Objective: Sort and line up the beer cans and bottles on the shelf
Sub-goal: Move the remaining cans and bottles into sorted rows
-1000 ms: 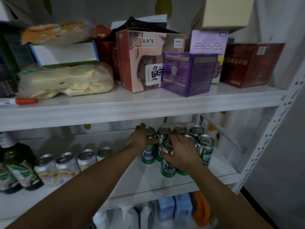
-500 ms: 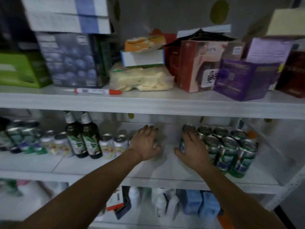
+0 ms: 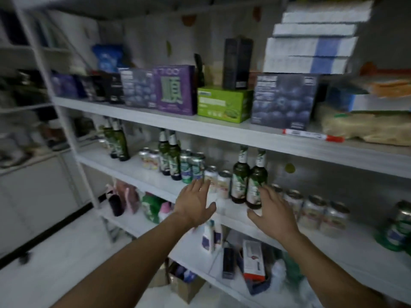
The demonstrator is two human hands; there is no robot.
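The white middle shelf (image 3: pixel 138 172) holds mixed beer. Two green bottles (image 3: pixel 249 176) stand side by side in the middle, with two pale cans (image 3: pixel 219 180) just left of them. Further left stand two green cans (image 3: pixel 192 166), another bottle pair (image 3: pixel 170 157), pale cans (image 3: pixel 149 158) and a third bottle pair (image 3: pixel 116 140). Several pale cans (image 3: pixel 315 211) sit to the right, and a green can (image 3: pixel 398 227) stands at the far right. My left hand (image 3: pixel 194 202) is open in front of the pale cans. My right hand (image 3: pixel 272 211) is open beside the middle bottles. Neither holds anything.
The upper shelf (image 3: pixel 222 127) carries boxes: purple (image 3: pixel 175 90), green (image 3: pixel 223 104), dark blue (image 3: pixel 283 100), plus a red-capped marker (image 3: pixel 311 135). The lower shelf (image 3: pixel 222 272) holds bottles and small boxes. A white upright post (image 3: pixel 66 130) stands at the left, with floor beyond it.
My view has swung left along the shelf. Both hands have left the green can group at the right and now hover open in front of the middle bottles and pale cans.
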